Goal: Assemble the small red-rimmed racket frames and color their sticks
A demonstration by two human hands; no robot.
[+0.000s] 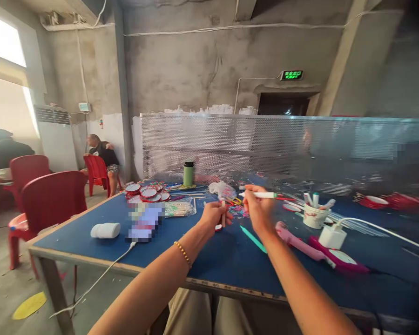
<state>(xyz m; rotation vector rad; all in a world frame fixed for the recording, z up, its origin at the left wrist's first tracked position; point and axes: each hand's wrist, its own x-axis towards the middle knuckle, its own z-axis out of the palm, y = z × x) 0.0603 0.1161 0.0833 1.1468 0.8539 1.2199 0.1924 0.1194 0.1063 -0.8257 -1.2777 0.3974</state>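
Note:
My left hand (212,215), a beaded bracelet on its wrist, is closed on a short, flat wooden stick (224,215) held upright over the table. A few centimetres to the right, my right hand (257,209) grips a white marker (267,195) with a green end. The marker lies nearly level, its tip pointing left, apart from the stick. Below my right hand a teal pen (253,239) rests on the blue table (209,260). Small colourful pieces (239,210) are scattered behind and between my hands. A small red-rimmed disc is partly hidden under my left hand.
At left are a white bottle (105,231), a blurred phone-like device (145,222) on a cable, bagged sticks (179,208) and red-rimmed discs (148,191). A green flask (188,174) stands behind. To the right are a pen cup (315,217), pink tool (300,243) and white charger (333,236).

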